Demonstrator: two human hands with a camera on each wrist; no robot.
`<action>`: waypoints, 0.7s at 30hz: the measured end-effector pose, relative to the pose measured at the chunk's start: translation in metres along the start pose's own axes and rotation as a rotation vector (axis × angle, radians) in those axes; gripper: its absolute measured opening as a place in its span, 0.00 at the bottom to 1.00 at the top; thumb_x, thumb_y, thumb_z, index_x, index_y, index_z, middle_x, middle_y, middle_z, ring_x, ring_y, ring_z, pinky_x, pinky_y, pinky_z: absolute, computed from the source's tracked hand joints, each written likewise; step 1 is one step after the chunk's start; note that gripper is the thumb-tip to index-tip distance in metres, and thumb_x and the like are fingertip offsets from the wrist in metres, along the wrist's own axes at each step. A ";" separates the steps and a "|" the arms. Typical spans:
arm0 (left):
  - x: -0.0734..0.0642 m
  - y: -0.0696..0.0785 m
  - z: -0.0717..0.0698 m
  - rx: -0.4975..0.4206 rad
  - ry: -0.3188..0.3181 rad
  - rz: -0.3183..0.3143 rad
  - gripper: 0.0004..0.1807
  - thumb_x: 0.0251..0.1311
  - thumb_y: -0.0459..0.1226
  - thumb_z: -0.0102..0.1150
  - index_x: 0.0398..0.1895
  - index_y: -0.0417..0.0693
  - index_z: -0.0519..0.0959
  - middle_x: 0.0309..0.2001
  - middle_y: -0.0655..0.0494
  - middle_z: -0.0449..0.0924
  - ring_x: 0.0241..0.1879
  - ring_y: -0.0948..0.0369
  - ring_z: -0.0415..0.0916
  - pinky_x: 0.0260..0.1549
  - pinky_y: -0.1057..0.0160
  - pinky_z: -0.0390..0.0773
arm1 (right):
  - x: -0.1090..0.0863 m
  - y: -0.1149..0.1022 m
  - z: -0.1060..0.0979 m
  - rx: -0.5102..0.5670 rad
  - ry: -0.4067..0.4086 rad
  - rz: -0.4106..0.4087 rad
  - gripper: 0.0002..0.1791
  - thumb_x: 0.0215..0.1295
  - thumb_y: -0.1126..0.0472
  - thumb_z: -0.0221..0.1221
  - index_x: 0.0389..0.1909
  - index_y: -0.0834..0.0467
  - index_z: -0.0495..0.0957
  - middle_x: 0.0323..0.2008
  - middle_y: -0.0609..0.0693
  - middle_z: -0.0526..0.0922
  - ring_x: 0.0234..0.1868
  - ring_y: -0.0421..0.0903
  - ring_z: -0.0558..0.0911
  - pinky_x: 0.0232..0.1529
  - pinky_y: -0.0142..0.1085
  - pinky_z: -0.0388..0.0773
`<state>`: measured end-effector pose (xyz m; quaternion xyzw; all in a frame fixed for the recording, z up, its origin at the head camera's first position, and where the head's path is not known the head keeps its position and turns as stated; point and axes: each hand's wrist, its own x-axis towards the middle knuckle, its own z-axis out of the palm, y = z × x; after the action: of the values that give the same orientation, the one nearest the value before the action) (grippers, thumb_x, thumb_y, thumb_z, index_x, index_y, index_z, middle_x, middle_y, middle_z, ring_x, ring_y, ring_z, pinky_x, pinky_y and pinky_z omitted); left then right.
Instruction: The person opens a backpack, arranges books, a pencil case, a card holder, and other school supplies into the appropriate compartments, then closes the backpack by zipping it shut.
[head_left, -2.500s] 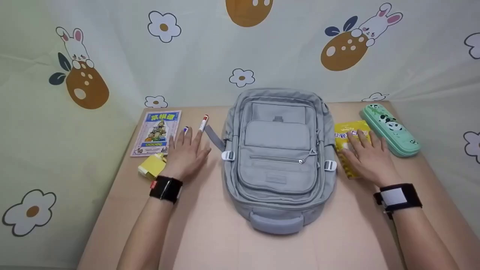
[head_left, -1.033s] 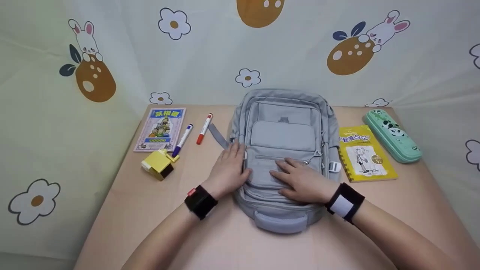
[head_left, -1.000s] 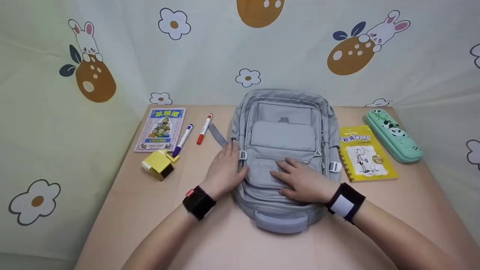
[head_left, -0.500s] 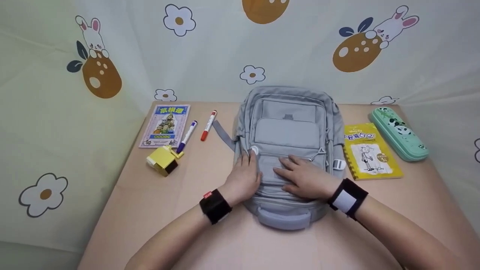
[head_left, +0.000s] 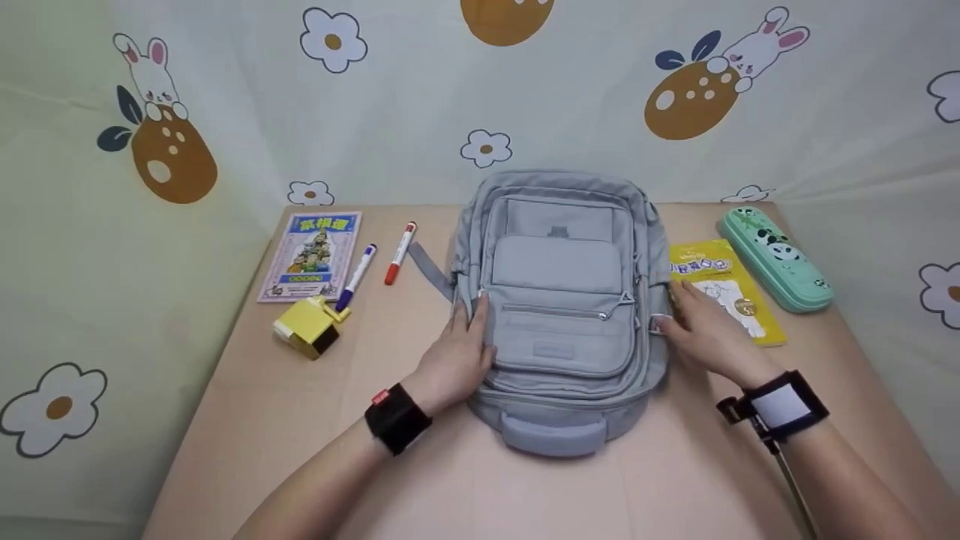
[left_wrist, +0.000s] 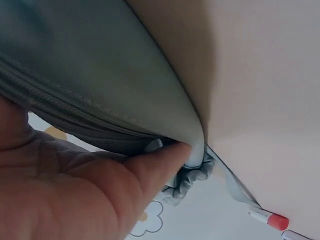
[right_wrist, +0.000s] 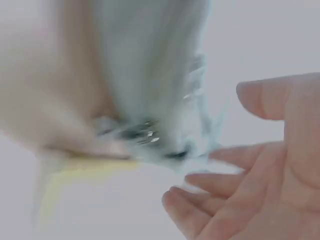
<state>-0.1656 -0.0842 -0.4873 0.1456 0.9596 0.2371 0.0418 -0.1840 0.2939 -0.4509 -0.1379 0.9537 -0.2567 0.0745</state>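
Grey backpack [head_left: 556,262] on the counter [head_left: 540,499], left hand [head_left: 454,364] and right hand [head_left: 712,334] at its sides.
From my remote station I observe the backpack lying flat, handle end toward the near edge. The left hand presses extended fingers to its side facing the counter's left edge. The right hand, fingers extended, stands at the opposite side; blur keeps me from confirming contact. A yellow book [head_left: 720,264] lies partly behind it, a green case [head_left: 780,259] near the far right corner.
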 end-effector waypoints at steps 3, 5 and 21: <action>0.000 -0.004 -0.004 -0.006 -0.014 -0.020 0.42 0.74 0.45 0.52 0.83 0.47 0.43 0.76 0.24 0.47 0.73 0.37 0.57 0.65 0.43 0.69 | -0.002 0.014 0.010 0.143 -0.042 0.063 0.45 0.78 0.44 0.52 0.81 0.61 0.42 0.77 0.70 0.51 0.75 0.71 0.55 0.71 0.64 0.52; 0.001 -0.007 -0.005 0.009 -0.023 -0.024 0.43 0.74 0.45 0.52 0.83 0.47 0.43 0.76 0.25 0.45 0.74 0.37 0.56 0.66 0.44 0.68 | 0.000 0.016 0.019 0.191 -0.043 0.062 0.45 0.78 0.45 0.52 0.81 0.62 0.40 0.77 0.69 0.50 0.75 0.70 0.56 0.72 0.63 0.53; 0.024 0.080 -0.022 0.221 -0.251 0.281 0.50 0.69 0.58 0.55 0.82 0.42 0.46 0.81 0.40 0.37 0.80 0.45 0.37 0.75 0.48 0.44 | 0.028 -0.034 0.045 0.304 -0.024 0.041 0.33 0.83 0.52 0.41 0.77 0.70 0.52 0.76 0.70 0.54 0.77 0.66 0.54 0.75 0.57 0.48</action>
<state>-0.1709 -0.0189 -0.4310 0.3101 0.9373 0.1138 0.1115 -0.1931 0.2359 -0.4745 -0.1085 0.9055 -0.3949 0.1110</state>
